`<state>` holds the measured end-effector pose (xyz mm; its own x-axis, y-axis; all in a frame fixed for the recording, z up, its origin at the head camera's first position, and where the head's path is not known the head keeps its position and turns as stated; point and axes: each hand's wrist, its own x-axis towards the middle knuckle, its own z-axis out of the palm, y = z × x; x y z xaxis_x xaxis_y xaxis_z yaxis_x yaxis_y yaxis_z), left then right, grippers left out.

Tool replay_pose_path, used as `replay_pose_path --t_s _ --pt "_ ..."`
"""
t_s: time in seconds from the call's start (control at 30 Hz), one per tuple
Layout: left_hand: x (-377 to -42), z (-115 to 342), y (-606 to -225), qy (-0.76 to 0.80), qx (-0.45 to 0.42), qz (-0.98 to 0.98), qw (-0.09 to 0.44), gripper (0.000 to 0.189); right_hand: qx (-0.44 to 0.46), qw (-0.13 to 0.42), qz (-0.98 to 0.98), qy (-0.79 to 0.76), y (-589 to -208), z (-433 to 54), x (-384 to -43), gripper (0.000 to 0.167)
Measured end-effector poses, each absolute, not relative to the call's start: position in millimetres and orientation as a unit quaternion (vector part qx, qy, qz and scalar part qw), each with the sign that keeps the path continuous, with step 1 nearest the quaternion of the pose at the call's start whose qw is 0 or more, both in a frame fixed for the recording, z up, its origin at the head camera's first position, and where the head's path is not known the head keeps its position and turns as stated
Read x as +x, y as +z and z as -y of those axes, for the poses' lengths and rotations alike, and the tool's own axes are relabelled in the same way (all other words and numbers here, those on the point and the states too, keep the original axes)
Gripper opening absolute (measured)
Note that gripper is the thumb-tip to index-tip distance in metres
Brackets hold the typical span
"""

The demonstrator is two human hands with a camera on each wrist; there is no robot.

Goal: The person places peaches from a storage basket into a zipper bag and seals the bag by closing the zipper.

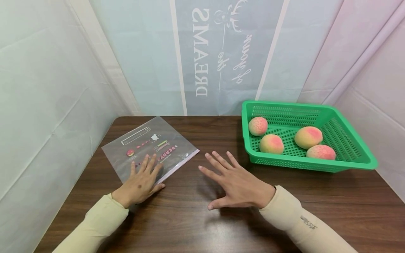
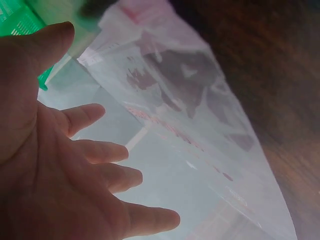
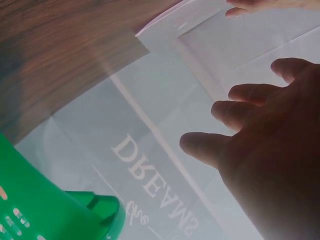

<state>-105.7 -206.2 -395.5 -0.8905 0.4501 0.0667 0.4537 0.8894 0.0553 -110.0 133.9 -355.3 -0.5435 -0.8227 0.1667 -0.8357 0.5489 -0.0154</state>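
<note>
A clear printed zip bag (image 1: 177, 140) lies flat on the left of the table, its pinkish zip edge facing right. My left hand (image 1: 140, 182) is spread over the bag's near corner, fingers straight and overlapping the print. In the left wrist view the bag (image 2: 170, 95) fills the area beyond the fingers. Near the table's middle, my right hand (image 1: 237, 184) is held with fingers spread and nothing in it, between the bag and a green basket (image 1: 311, 165). Inside the basket are several peaches, among them one peach (image 1: 257, 126) at the far left corner and another peach (image 1: 308, 137) toward the right.
The dark wooden table (image 1: 190, 221) runs up to a pale blue-grey curtain (image 1: 152, 70) with mirrored lettering at the back. White cloth walls (image 1: 41, 88) stand at both sides, and the basket sits close to the right one.
</note>
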Motion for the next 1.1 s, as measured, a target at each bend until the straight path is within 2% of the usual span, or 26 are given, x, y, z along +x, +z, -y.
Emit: replay_pose_path --t_s 0.37,0.67,1.1 --pt "-106 208 -400 -0.037 -0.227 0.973 0.022 0.060 0.470 0.055 0.881 0.034 -357 -124 -109 0.099" --pt "-104 208 -399 -0.035 -0.227 0.973 0.027 0.046 0.471 0.038 0.881 0.034 -359 -120 -109 0.097" --pt "-104 209 -402 -0.018 -0.236 0.970 0.048 0.036 0.467 0.027 0.883 0.033 -362 -115 -108 0.097"
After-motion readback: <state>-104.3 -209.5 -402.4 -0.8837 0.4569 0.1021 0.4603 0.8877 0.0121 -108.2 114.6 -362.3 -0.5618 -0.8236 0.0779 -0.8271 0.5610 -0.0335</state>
